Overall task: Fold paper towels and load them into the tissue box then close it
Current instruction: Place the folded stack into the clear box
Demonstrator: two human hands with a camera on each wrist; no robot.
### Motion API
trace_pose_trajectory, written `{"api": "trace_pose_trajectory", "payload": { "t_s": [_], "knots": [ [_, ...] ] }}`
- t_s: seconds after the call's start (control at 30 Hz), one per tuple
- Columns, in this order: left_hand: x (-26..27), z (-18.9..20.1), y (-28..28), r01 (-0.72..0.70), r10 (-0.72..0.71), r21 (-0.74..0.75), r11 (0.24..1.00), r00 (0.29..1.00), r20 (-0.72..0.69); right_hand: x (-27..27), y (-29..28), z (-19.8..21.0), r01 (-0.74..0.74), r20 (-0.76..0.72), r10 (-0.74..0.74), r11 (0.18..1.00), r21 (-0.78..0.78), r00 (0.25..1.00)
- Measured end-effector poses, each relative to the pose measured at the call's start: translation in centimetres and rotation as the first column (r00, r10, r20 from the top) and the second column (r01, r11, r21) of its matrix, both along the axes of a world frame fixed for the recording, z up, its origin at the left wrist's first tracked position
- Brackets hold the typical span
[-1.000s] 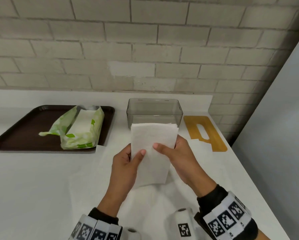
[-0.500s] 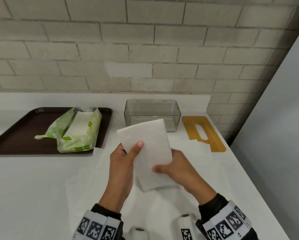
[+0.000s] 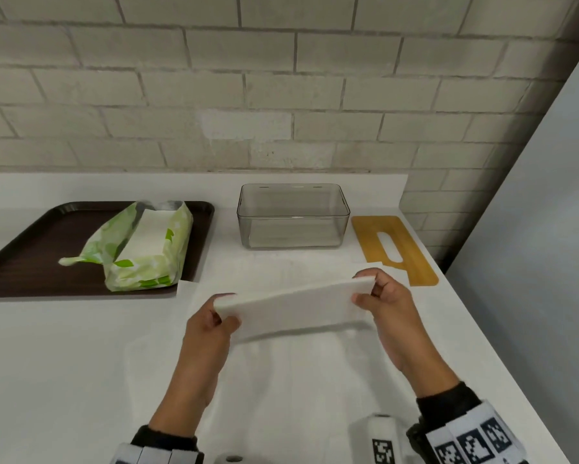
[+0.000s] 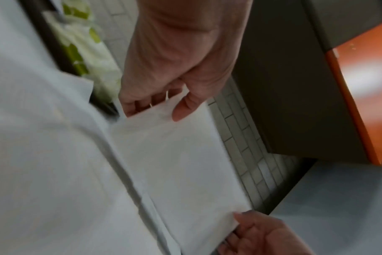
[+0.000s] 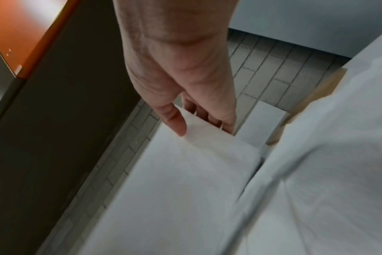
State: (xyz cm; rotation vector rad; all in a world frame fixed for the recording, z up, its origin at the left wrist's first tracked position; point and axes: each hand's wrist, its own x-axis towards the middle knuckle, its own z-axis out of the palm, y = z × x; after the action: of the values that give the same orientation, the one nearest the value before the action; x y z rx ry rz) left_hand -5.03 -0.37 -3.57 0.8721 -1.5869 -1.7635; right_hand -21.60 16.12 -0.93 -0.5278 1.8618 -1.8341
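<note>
A folded stack of white paper towels [image 3: 295, 306] hangs crosswise above the counter, long side left to right. My left hand [image 3: 223, 314] pinches its left end, thumb on top and fingers beneath [image 4: 150, 103]. At the right end my right hand [image 3: 370, 291] pinches it the same way [image 5: 181, 126]. The clear tissue box [image 3: 293, 216] stands open and empty behind the stack, near the wall. Its wooden lid [image 3: 393, 247] with a slot lies flat to the right of the box.
A dark brown tray [image 3: 30, 249] at the left holds a green and white towel packet [image 3: 140, 249], torn open. A flat white sheet [image 3: 281, 380] lies spread on the counter under my hands. The counter's edge runs along the right beside a grey wall.
The stack has turned from upright to lying crosswise. My hands have moved apart to its two ends, and the stack has shifted toward the box.
</note>
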Motion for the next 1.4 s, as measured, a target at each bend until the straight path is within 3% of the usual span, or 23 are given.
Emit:
{"api": "trace_pose_trajectory", "payload": {
  "t_s": [0.27,0.43,0.6,0.7,0.77,0.8,0.87,0.9,0.93,1.03,1.1,1.17,1.3,1.4],
  "knots": [
    [-1.6,-1.3,0.5,-0.037,0.031,0.07,0.997,0.997,0.076,0.3,-0.9,-3.1,0.032,0.084,-0.045,0.989,0.148,0.995],
    [-2.0,-0.1,0.0,-0.049,0.047,0.036,0.998,0.998,0.048,-0.3,-0.9,-2.5,0.055,0.064,-0.061,0.994,0.095,0.996],
    [-1.6,-0.5,-0.2,-0.072,0.069,0.035,0.997,0.995,0.075,-0.6,-0.2,-3.0,-0.115,0.087,0.094,0.954,0.276,0.992],
    [-0.8,-0.3,-0.8,-0.065,0.059,0.058,0.996,0.994,0.097,-1.3,0.2,-2.2,-0.11,0.027,0.106,0.947,0.302,0.994],
    [0.4,0.1,-1.6,0.057,-0.058,0.01,0.998,0.984,0.167,-2.0,0.4,-0.7,-0.091,0.018,0.089,0.975,0.205,0.996],
    [1.1,0.4,-2.0,0.204,-0.188,-0.039,0.978,0.95,0.25,-2.2,0.5,0.2,-0.085,0.033,0.081,0.988,0.128,0.996],
    [1.7,1.3,-1.8,0.546,-0.472,-0.052,0.836,0.764,0.44,-2.2,0.2,2.2,-0.106,0.056,0.108,0.994,-0.026,0.993],
    [1.6,1.8,-1.2,0.642,-0.557,-0.031,0.766,0.688,0.464,-2.0,-0.1,3.0,-0.131,0.046,0.135,0.988,-0.076,0.99],
    [1.3,2.2,-0.5,0.657,-0.582,-0.032,0.753,0.688,0.433,-1.6,-0.6,3.8,-0.158,0.025,0.162,0.981,-0.109,0.987],
    [-0.7,3.2,2.1,0.414,-0.389,-0.093,0.905,0.898,0.206,0.0,-2.1,5.5,-0.176,-0.017,0.177,0.957,-0.231,0.984],
    [-1.9,3.3,3.0,0.219,-0.216,-0.059,0.974,0.975,0.054,0.8,-2.5,6.1,-0.143,0.011,0.157,0.927,-0.346,0.988],
    [-2.6,3.3,3.4,0.128,-0.13,-0.065,0.99,0.991,-0.028,1.6,-2.7,5.7,-0.153,0.037,0.176,0.926,-0.344,0.984],
    [-3.2,3.4,3.7,0.07,-0.08,-0.134,0.988,0.994,-0.07,3.5,-3.7,3.8,-0.145,-0.115,0.139,0.989,-0.042,0.984],
    [-3.7,3.7,3.8,0.004,-0.028,-0.21,0.978,0.993,-0.112,3.8,-4.0,3.9,-0.078,-0.208,0.054,0.991,-0.106,0.977]
  ]
}}
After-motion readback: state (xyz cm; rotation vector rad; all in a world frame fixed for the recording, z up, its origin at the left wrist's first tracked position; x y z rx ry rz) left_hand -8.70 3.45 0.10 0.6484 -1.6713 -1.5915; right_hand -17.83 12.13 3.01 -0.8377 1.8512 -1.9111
